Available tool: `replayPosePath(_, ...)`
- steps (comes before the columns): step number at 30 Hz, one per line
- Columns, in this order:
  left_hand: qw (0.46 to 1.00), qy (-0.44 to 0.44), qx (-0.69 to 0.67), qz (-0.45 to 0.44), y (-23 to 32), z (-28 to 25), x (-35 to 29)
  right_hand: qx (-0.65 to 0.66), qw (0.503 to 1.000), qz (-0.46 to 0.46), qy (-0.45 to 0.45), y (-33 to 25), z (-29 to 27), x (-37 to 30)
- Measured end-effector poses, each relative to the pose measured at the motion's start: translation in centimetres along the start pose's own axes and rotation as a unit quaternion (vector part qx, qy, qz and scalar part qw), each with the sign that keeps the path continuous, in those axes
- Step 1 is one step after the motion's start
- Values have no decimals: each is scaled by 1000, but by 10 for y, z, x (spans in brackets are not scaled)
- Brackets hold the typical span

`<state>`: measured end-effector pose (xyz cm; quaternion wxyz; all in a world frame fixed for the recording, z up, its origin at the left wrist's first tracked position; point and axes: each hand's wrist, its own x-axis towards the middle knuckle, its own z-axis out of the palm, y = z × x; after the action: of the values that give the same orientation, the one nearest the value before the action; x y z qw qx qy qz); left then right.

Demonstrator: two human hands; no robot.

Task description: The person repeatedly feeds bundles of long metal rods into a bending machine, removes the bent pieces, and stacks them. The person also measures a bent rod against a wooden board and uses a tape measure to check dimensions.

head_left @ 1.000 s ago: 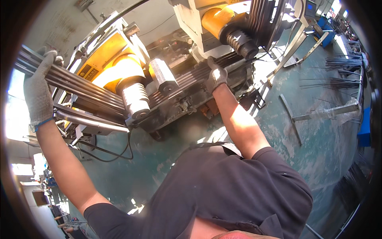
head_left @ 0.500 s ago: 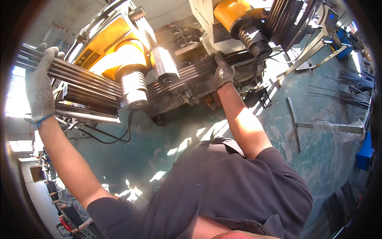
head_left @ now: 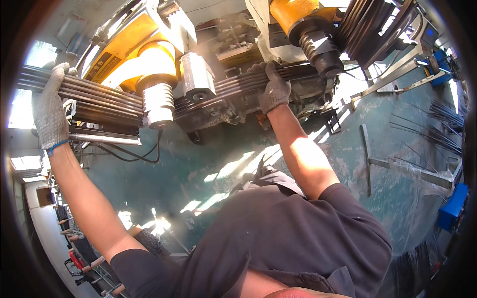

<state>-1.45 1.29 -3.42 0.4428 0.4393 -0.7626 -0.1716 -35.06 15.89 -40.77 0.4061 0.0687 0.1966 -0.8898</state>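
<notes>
A row of long dark metal rods (head_left: 104, 95) runs across the upper part of the head view, passing the yellow machine head (head_left: 157, 58) on the left. My left hand (head_left: 51, 110), in a pale knit glove with a blue edge at the wrist, is wrapped over the rods near their left end. Farther right, my gloved right hand (head_left: 276, 93) grips the same row between the two machine heads, thumb raised and fingertips partly hidden. A ribbed metal spindle (head_left: 158, 103) and a hexagonal metal block (head_left: 198, 78) sit close to the rods between my hands.
A second yellow machine head (head_left: 293, 14) with a dark ribbed spindle (head_left: 319, 49) stands at upper right, beside more dark rods (head_left: 362, 31). Thin rods (head_left: 439, 130) and a metal floor stand (head_left: 407, 170) lie at right. A black cable (head_left: 134, 155) hangs at left.
My view has shifted slightly, so the left machine head appears a little farther left and the right one slightly farther right. Both hands stay on the rods, the right appearing slightly farther left.
</notes>
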Motion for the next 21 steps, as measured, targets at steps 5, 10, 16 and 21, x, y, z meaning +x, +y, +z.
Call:
replayPosePath(5, 1000, 5, -24, -6, -4, 0, 2, -30, 999, -9, 21, 1, 4, 0)
replayPosePath(10, 999, 8, -23, -20, -9, -13, -2, 36, 998, 38, 45, 3, 5, 3)
replayPosePath(16, 998, 36, 5, -44, 25, -37, -58, -9, 999, 43, 4, -23, 9, -40)
replayPosePath(21, 995, 89, 27, -29, 33, -62, -158, -170, 985, -25, 29, -95, -41, -135)
